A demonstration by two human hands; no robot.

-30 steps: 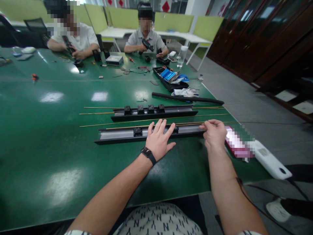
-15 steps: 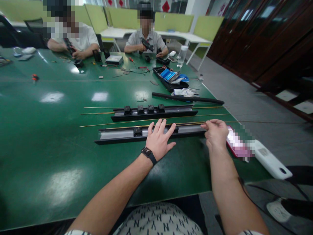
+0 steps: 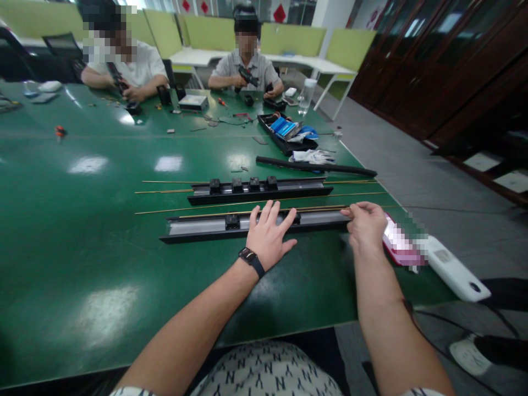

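Observation:
The nearer black channel rail (image 3: pixel 206 231), with a pale inner strip, lies lengthwise in front of me. A small black block (image 3: pixel 232 221) sits in it, and another is partly covered by my hand. My left hand (image 3: pixel 267 234) rests across the rail, palm down with fingers spread. At the rail's right end, my right hand (image 3: pixel 367 223) is closed, thumb and fingertips pinching a thin brass rod (image 3: pixel 322 208) along the rail's far edge. Its fingers partly hide the rail end. Beyond lie a loose brass rod (image 3: pixel 185 209) and a second rail (image 3: pixel 264 193) bearing several black blocks.
A black strip (image 3: pixel 317 166), white gloves (image 3: pixel 313 157) and a black tray (image 3: pixel 284 144) with blue items lie farther back. A pink-edged phone (image 3: pixel 400 242) and white device (image 3: pixel 457 269) are by the right edge. Two people work across the green table (image 3: pixel 124 308).
Almost nothing differs. My right hand has shifted very slightly to the right while pinching the rod; my left hand stays on the rail.

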